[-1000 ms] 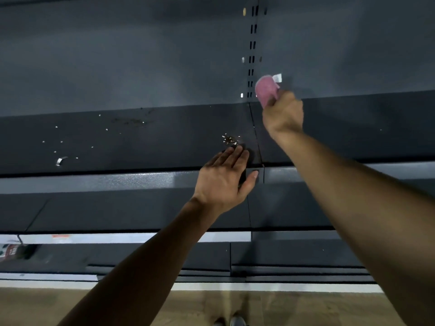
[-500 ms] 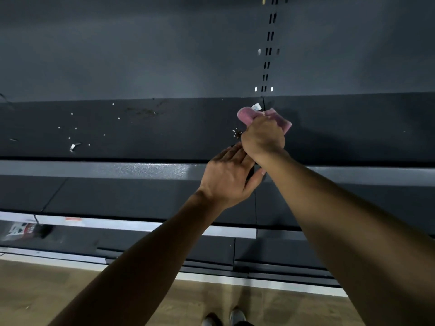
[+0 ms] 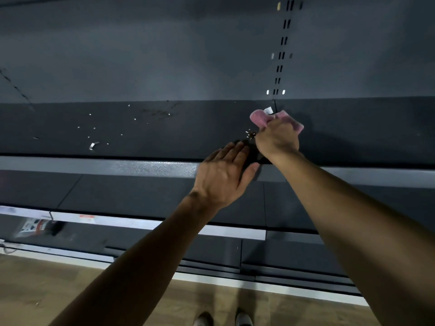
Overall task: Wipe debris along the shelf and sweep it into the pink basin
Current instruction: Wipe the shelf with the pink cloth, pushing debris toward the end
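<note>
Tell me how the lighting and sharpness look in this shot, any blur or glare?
Head view: dim overall, with a soft bright patch on the back panel and a sheen on the shelf's front lip. The right hand, gripping the pink cloth, throws a shadow rightward. The left hand is slightly motion-blurred; the lower-left label is smeared. Shelf lines bow from the wide lens.

Pink cloth, dark grey shelf

A slotted upright climbs the back panel; shoes stand on the wooden floor.
</note>
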Motion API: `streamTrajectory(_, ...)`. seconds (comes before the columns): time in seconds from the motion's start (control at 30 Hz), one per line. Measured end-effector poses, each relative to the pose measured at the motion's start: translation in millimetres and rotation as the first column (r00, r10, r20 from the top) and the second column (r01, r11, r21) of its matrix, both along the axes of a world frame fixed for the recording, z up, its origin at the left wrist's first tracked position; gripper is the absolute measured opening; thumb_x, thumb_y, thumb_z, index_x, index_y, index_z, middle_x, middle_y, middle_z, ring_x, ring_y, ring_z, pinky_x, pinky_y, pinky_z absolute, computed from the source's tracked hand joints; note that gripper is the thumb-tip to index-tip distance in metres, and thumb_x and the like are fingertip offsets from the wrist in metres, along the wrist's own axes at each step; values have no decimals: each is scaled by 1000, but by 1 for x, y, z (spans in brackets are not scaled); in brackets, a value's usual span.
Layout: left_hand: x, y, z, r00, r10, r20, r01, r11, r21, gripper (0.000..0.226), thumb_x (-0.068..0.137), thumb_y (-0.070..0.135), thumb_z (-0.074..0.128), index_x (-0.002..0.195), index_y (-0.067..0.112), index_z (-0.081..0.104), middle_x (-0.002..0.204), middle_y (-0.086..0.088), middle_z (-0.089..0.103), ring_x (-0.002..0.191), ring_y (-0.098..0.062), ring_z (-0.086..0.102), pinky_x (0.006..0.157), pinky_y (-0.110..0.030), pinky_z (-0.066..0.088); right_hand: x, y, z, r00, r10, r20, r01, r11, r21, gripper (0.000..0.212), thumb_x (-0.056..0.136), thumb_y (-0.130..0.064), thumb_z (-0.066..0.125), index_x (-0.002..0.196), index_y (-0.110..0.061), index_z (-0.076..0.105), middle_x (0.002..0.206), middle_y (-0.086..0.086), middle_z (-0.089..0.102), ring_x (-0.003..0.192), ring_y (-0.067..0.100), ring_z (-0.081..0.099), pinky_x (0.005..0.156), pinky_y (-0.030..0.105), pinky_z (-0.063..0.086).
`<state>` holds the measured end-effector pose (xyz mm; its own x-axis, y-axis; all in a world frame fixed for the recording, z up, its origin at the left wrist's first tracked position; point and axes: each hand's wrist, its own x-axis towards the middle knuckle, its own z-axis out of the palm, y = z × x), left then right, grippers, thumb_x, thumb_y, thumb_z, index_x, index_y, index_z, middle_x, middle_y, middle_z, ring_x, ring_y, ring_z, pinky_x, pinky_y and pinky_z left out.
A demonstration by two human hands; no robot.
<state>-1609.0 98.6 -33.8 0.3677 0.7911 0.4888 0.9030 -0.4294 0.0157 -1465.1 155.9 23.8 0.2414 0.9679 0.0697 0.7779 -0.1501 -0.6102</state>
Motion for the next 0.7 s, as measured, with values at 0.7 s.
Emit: streamTrajectory(0.7, -176, 4, 1, 958, 287, -1, -286, 955, -73, 60, 103, 48, 22, 134, 18, 62, 141, -5, 59, 132, -27, 54, 108, -42, 43, -134, -16, -6, 997, 62, 38, -62, 998, 5, 36, 92, -13, 47, 127, -11, 55, 124, 7, 56, 115, 27, 55, 85, 43, 53)
